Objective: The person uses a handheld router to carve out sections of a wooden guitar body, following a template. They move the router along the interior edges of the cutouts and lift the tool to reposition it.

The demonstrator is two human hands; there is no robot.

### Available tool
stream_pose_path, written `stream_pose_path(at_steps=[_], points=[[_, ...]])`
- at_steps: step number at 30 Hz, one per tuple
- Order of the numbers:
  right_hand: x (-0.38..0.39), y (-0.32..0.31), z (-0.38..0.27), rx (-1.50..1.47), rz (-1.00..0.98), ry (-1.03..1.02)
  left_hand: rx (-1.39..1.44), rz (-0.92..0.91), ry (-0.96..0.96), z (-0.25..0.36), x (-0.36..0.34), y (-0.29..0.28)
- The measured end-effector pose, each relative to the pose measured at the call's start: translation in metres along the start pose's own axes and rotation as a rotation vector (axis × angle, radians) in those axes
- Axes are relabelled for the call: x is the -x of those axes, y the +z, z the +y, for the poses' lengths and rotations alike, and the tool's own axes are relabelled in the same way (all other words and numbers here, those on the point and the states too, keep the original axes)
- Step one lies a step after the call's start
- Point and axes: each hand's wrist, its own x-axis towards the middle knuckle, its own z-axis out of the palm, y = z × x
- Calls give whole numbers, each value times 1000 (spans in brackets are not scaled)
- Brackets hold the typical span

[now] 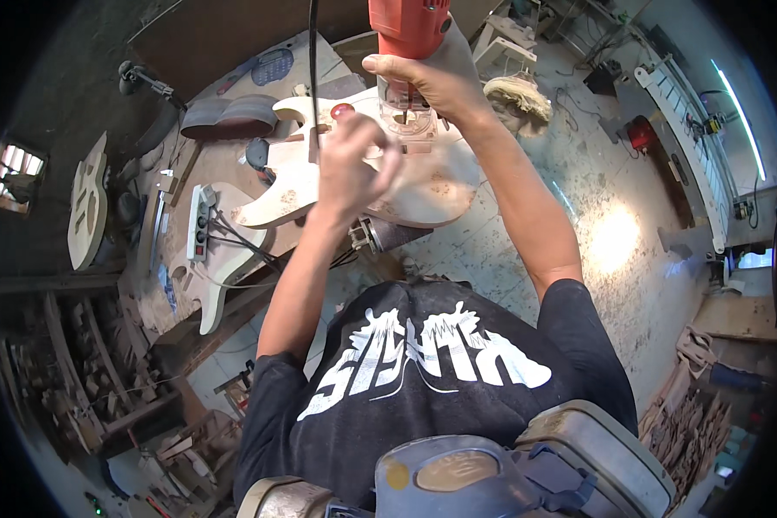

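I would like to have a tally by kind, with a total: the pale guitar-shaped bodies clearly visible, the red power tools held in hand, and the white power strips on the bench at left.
Guitar-shaped bodies: 3 (central body, bench body, far-left body)
Red power tool in the right hand: 1
White power strip: 1
Total: 5

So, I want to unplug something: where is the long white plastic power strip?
In the head view, the power strip lies left of the left forearm, black cables running from its right side.
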Motion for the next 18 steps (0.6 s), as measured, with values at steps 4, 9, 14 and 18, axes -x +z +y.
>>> stream_pose_path(at_steps=[4,9,14,18], points=[[5,-5,15,9,20,17,-264,-121,-189,-14,-16,-18],[12,-1,34,-35,45,25,-251,-404,-183,-43,-22,-23],[8,-1,53,211,36,84,-343,-594,-153,-73,-24,-4],[7,-4,70,173,48,-9,-308,-688,-251,-73,-31,1]])
